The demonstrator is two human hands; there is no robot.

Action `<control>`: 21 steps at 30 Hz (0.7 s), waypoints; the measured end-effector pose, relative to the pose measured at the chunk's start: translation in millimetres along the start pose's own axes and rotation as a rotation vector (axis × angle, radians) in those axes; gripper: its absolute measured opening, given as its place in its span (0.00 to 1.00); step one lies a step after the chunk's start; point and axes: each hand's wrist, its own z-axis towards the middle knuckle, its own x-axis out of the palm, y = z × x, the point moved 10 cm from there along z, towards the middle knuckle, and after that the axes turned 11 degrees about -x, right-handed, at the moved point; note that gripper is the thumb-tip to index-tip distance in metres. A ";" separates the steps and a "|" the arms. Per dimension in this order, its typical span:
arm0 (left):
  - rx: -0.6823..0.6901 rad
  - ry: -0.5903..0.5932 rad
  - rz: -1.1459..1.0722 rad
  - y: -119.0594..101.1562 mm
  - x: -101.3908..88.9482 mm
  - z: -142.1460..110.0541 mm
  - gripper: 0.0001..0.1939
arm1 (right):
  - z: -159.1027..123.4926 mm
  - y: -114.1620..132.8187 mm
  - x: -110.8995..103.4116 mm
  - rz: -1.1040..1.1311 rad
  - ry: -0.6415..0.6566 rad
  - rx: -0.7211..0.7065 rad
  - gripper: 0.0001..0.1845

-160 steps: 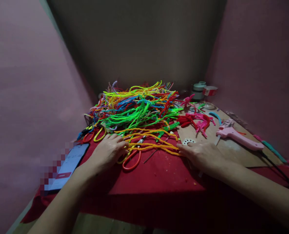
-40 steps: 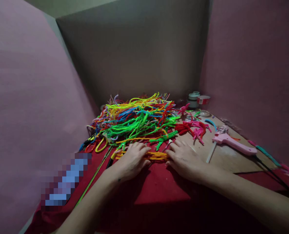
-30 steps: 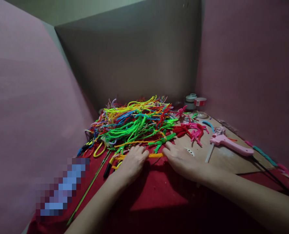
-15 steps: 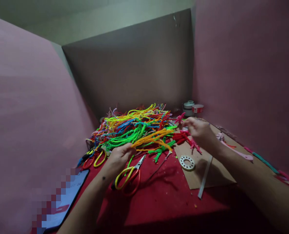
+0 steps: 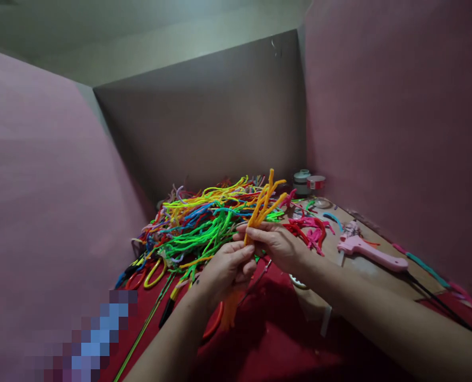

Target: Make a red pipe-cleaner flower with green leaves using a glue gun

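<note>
A bundle of orange pipe cleaners (image 5: pixel 264 206) stands up in front of me, fanning out at the top. My left hand (image 5: pixel 228 266) is closed around its lower part, and a blurred orange end hangs below the fist. Touching the left, my right hand (image 5: pixel 280 243) pinches the bundle just above it. Behind both hands lies a big heap of pipe cleaners (image 5: pixel 204 231) in green, yellow, blue, red and other colours. Scissors with a red handle loop (image 5: pixel 215 324) lie under my left forearm, mostly hidden.
On the right, a pink glue gun (image 5: pixel 373 253) with a black cord rests on a brown board (image 5: pixel 341 289). Red and pink twisted pieces (image 5: pixel 313 231) lie beside my right hand. More handles, a yellow loop (image 5: pixel 155 274) among them, show at left. Jars (image 5: pixel 301 182) stand at the back.
My right hand has come left and down from the pink pieces to grip the orange bundle. My left hand has shifted right, and the bundle has turned from lying sideways to upright.
</note>
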 end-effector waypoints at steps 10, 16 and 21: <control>-0.030 0.065 -0.094 26.3 -8.1 17.4 0.11 | -6.5 -31.3 -9.1 0.295 -0.012 0.138 0.15; -0.138 0.080 -0.049 43.1 -1.8 14.5 0.12 | -3.2 -24.3 -16.6 0.361 -0.107 0.121 0.08; -0.177 0.002 0.147 50.0 11.1 2.6 0.11 | 5.5 7.2 -26.2 0.532 -0.166 0.083 0.18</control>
